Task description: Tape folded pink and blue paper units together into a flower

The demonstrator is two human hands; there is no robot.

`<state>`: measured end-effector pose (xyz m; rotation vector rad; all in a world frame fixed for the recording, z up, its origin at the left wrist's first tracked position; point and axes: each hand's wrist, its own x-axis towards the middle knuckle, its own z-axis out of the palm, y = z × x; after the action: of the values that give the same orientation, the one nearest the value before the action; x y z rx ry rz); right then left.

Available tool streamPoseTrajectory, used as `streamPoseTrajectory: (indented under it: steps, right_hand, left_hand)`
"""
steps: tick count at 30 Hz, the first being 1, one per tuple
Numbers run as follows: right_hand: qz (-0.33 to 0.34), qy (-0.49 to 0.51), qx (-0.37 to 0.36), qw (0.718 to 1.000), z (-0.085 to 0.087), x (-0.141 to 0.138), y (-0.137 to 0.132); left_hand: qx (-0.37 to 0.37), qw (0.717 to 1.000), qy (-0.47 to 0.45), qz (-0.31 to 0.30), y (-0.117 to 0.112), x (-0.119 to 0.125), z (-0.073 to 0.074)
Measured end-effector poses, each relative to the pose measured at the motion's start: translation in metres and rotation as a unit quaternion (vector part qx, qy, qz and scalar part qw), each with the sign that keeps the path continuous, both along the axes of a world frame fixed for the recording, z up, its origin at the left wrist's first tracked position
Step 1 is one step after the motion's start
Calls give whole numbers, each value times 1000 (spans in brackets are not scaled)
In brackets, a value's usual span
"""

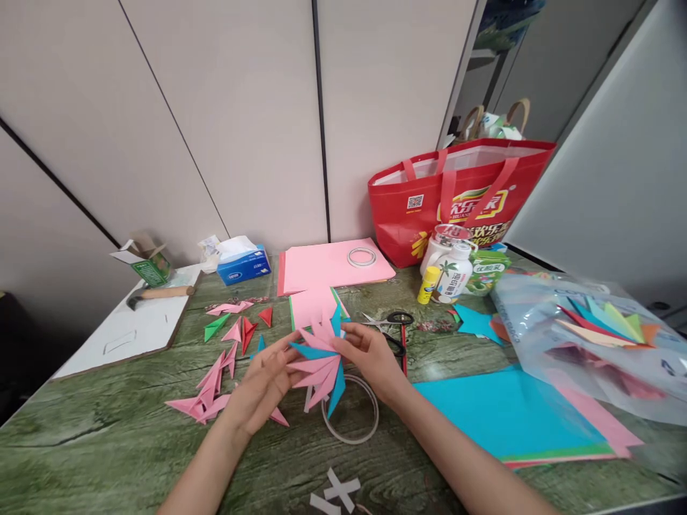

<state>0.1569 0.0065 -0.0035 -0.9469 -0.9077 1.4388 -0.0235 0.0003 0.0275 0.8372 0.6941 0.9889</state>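
Note:
A folded-paper flower (316, 359) of pink and blue pointed pieces is held up above the middle of the table. My right hand (376, 359) pinches its right side between thumb and fingers. My left hand (262, 390) grips its left side, the fingertips at the pink points and partly hidden. Below it a roll of double-sided tape (350, 441) lies flat on the table. Loose folded pink pieces (207, 393) lie left of my left hand, with a green piece (217, 327) and red pieces (247, 333) beyond them. Scissors (396, 319) rest just past my right hand.
Pink paper sheets (327, 265) carry another tape ring (361, 249) at the back. A glue stick (428, 285), a white bottle (454, 275) and a red bag (394, 222) stand behind right. Blue sheets (504, 411) and a plastic bag (590, 322) lie right. A hammer (161, 292) lies left.

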Motion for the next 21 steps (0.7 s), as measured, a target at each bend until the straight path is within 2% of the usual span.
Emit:
streamPoseTrajectory:
  steps: [4, 9, 14, 17, 21]
  right_hand:
    - [31, -95, 75, 992, -3, -1, -4]
    - [34, -150, 59, 986, -1, -4, -9]
    - [49, -159, 32, 986, -3, -9, -13]
    - [49, -160, 17, 986, -6, -12, -14]
    - [76, -189, 44, 978, -2, -9, -11]
  left_hand:
    - [-26, 999, 33, -25, -3, 3, 3]
    - [-57, 991, 122, 14, -4, 5, -1]
    - [-91, 975, 194, 49, -7, 9, -12]
    - [-80, 970, 220, 69, -6, 10, -16]
    - [-87, 969, 219, 69, -3, 7, -13]
